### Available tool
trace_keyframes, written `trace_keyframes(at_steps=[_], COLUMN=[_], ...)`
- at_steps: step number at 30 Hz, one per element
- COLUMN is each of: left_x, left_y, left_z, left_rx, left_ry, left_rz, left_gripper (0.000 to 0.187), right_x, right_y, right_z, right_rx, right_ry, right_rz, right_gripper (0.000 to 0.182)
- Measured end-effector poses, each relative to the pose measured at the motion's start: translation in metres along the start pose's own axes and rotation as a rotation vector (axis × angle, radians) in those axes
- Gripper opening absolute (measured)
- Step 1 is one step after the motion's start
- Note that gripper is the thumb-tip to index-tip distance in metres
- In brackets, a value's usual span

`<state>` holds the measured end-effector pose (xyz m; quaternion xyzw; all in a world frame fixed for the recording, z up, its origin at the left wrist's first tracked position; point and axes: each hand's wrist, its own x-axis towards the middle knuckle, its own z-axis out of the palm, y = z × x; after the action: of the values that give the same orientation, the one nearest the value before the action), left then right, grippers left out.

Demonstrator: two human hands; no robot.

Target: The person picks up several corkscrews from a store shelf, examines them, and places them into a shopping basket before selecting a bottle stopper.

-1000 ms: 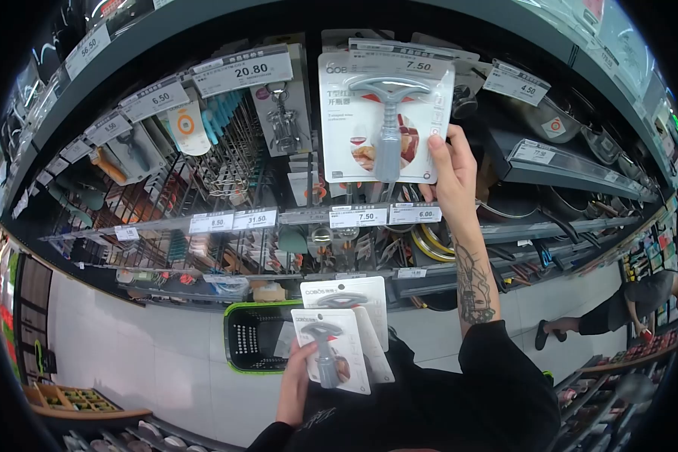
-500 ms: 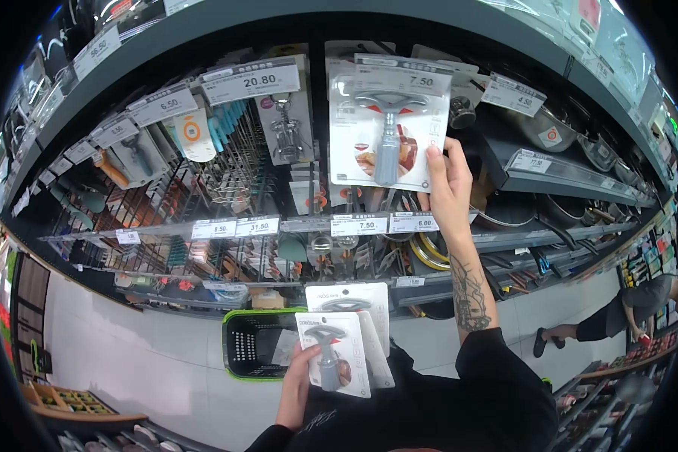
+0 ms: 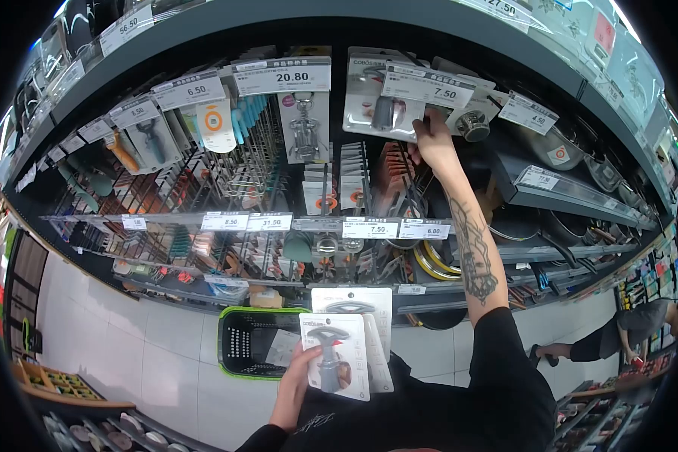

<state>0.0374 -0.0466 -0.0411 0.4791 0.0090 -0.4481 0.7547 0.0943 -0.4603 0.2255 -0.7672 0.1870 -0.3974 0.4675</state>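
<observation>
In the lower middle, my left hand (image 3: 297,384) is closed around several carded packs of peelers; the front peeler pack (image 3: 334,354) shows a grey Y-shaped peeler on white card. Fanned behind it, another pack (image 3: 380,324) is partly covered. Up at the rack, my right hand (image 3: 433,141) pinches the right edge of a hanging peeler pack (image 3: 388,113). Its fingertips lie in shadow, close under the 7.50 price tag (image 3: 433,87), which hides part of that pack.
A black basket with a green rim (image 3: 226,361) stands on the floor (image 3: 166,350) below the rack. Left of my right hand hangs a carded corkscrew (image 3: 303,128); pans (image 3: 557,147) sit on the right shelf. Another person (image 3: 640,324) is at far right.
My right hand has moved up and inward toward the rack, and the pack at it has gone back behind the price tag. My left hand keeps its packs. The view has shifted slightly.
</observation>
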Motion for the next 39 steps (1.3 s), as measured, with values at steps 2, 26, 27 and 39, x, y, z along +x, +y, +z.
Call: trace_keyframes(at_steps=[2, 26, 27, 39], left_x=[0.003, -0.006, -0.003, -0.001], left_y=[-0.004, 0.005, 0.005, 0.013], left_z=[-0.006, 0.0, 0.0, 0.018], left_rx=[-0.002, -0.38, -0.376, -0.223], left_ry=[-0.008, -0.148, -0.157, -0.171], left_rz=[-0.001, 0.163, 0.152, 0.013], left_gripper=[0.06, 0.068, 0.068, 0.07], right_x=[0.026, -0.297, -0.299, -0.277], right_y=[0.025, 0.003, 0.0, -0.022], right_z=[0.001, 0.003, 0.003, -0.026], right_rx=[-0.174, 0.101, 0.099, 0.072], right_ry=[0.028, -0.702, -0.689, -0.312], right_rz=[-0.082, 0.39, 0.395, 0.252], right_gripper=[0.04, 0.022, 0.022, 0.018])
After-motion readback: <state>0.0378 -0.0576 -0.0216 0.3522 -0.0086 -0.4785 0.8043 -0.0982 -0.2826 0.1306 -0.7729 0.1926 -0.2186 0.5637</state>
